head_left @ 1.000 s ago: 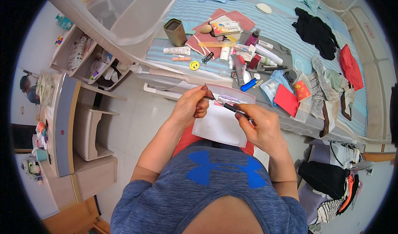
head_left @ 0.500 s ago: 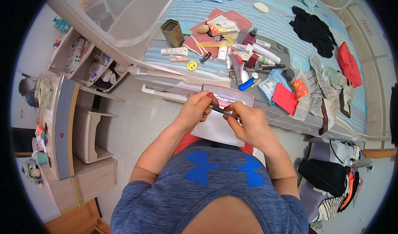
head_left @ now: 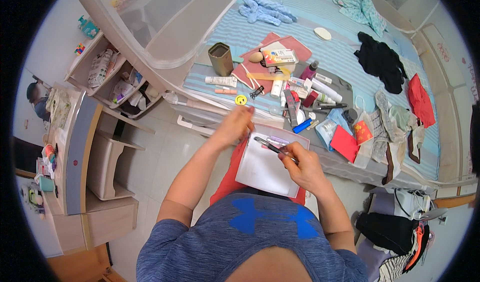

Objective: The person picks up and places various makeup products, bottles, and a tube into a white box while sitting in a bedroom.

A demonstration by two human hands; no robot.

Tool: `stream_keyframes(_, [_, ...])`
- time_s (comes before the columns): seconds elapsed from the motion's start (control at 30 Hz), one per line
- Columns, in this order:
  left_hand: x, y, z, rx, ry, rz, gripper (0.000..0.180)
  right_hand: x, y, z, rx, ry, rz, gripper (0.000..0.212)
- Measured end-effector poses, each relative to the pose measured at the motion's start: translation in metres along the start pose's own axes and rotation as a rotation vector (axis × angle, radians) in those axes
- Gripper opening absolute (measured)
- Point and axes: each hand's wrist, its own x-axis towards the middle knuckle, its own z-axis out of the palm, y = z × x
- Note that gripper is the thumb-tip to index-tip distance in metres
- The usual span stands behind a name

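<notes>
My right hand [head_left: 301,168] pinches a dark pen [head_left: 269,145] near one end, and its other end points left. Below the pen lies a white box [head_left: 265,174] across my lap, with purple-and-clear slim items [head_left: 278,140] at its far side. My left hand [head_left: 235,127] is apart from the pen, just left of the box's far corner. Its fingers are curled and blurred, so whatever they hold, if anything, cannot be made out. Close beyond that hand, a yellow smiley disc [head_left: 241,100] rests on the bed edge.
Tubes, bottles and cosmetics crowd the bed's near side, with an olive cup [head_left: 220,59], a blue cylinder [head_left: 302,126] and a red envelope [head_left: 344,143]. Black cloth [head_left: 381,62] lies farther back. A desk [head_left: 75,152] stands left; a pile of clothes [head_left: 387,232] is at right.
My left hand has let go of the pen and moved up and left from it. My right hand still holds the pen, slightly lower. The view has shifted a little.
</notes>
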Motion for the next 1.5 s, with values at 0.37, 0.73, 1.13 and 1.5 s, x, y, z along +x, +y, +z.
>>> stream_keyframes(0.37, [0.167,-0.014,-0.106,0.599,0.898,0.233,0.1,-0.014,0.024,-0.004,0.122,0.004,0.177,0.017])
stream_keyframes(0.73, [0.145,-0.001,-0.107,0.614,0.787,0.589,0.069,-0.004,0.007,-0.01,0.155,0.063,0.214,0.016])
stream_keyframes(1.13, [-0.039,0.021,-0.008,0.411,0.289,0.758,0.072,-0.002,-0.071,-0.052,-0.014,0.352,-0.344,0.014])
stream_keyframes(1.5, [-0.086,-0.023,0.052,0.37,-0.14,0.438,0.073,-0.012,-0.032,-0.023,-0.236,0.004,-0.215,0.019])
